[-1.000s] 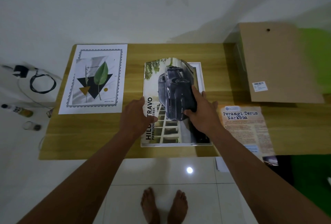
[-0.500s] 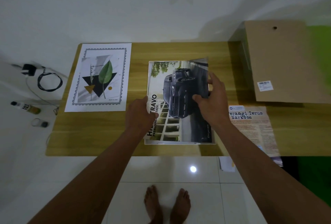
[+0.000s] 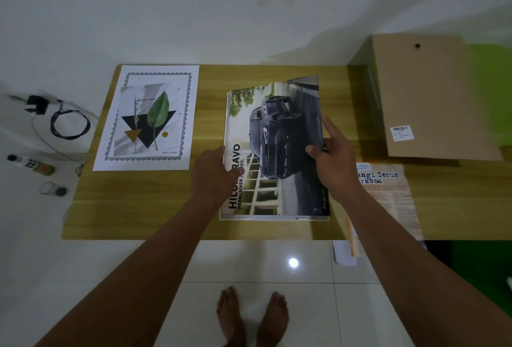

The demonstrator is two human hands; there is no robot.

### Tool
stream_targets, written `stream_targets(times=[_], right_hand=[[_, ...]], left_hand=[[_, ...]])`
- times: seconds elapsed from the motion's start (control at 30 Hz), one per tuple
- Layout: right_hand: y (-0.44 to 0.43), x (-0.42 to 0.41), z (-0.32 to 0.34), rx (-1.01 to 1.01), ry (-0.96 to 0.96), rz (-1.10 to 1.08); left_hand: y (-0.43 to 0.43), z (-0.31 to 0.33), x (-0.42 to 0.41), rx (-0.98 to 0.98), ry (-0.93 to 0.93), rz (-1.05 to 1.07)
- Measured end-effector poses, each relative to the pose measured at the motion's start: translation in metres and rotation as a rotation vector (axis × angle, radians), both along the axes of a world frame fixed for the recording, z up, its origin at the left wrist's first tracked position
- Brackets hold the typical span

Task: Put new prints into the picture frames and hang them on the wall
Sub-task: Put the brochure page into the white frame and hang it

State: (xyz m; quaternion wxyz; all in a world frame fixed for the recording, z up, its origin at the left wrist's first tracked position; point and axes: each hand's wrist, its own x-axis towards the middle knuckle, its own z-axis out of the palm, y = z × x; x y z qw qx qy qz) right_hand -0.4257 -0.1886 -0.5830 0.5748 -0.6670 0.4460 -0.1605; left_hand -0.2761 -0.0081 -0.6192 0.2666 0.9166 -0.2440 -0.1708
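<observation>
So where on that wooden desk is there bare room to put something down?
Bare wood lies between the leaf print and the truck poster, along the front-left edge of the wooden desk, and at the front right beyond the orange leaflet. The back right is crowded by the brown backing board.

We note two bare forearms, no sleeves in view. Left hand (image 3: 219,175) and right hand (image 3: 335,163): no rings, no watch, no bands, no gloves. Two bare feet (image 3: 252,316) below, without shoes or socks. We see no clothing in frame.
</observation>
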Motion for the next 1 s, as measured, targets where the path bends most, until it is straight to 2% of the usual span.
stream_targets(times=[0.13, 0.27, 0.4, 0.47, 0.57, 0.67, 0.9, 1.0], right_hand=[[-0.007, -0.004, 0.003, 0.105, -0.090, -0.070], [-0.010, -0.007, 0.005, 0.148, -0.098, -0.081], [-0.008, -0.007, -0.003, 0.178, -0.119, -0.074], [-0.006, -0.006, -0.005, 0.178, -0.128, -0.064], [-0.004, -0.004, -0.002, 0.169, -0.115, -0.058], [-0.001, -0.002, 0.007, 0.136, -0.073, -0.063], [0.023, 0.009, 0.050, -0.094, 0.105, 0.138], [0.036, 0.017, 0.073, -0.155, 0.093, 0.297]], left_hand=[[-0.001, 0.002, -0.002, -0.029, 0.011, -0.007], [-0.002, 0.005, -0.001, -0.083, -0.018, -0.003], [0.000, 0.015, 0.000, -0.184, 0.022, 0.114], [0.001, 0.022, 0.002, -0.246, 0.099, 0.158], [0.005, 0.037, 0.007, -0.396, 0.373, 0.196], [0.011, 0.061, 0.007, -0.521, 0.525, 0.164], [0.021, 0.101, -0.002, -0.623, 0.485, 0.110], [0.019, 0.117, -0.012, -0.644, 0.525, 0.067]])
